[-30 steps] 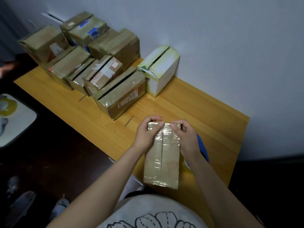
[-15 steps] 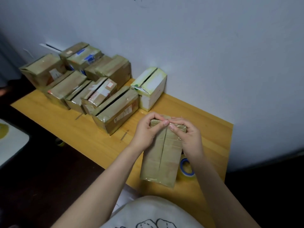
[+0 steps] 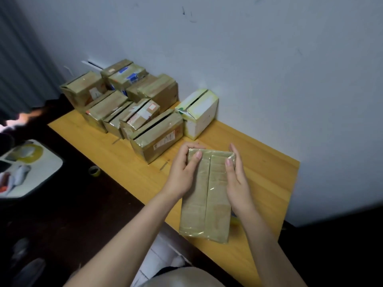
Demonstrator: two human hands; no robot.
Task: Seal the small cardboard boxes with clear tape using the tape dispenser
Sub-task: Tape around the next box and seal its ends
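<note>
A: What has changed at the box [image 3: 207, 193]?
B: Half a second ago both sets of fingertips met at the middle of its far edge; now they have parted to the corners; I judge the tape end there is pressed down and this seam is done
A: And the hands?
B: The left hand [image 3: 182, 172] curls round the far left corner, thumb on top; the right hand [image 3: 238, 183] lies along the right side, fingers straight, thumb flat on the lid; the box lies lengthwise at the near right of the wooden table [image 3: 259, 172]
A: Its surface?
B: Dull brown card, a long flat slab; a centre seam runs under glossy clear tape [image 3: 215, 189] that wrinkles and glints; far left, other boxes [image 3: 132, 104] cluster, several with dark gaps between their flaps; those likely come next
</note>
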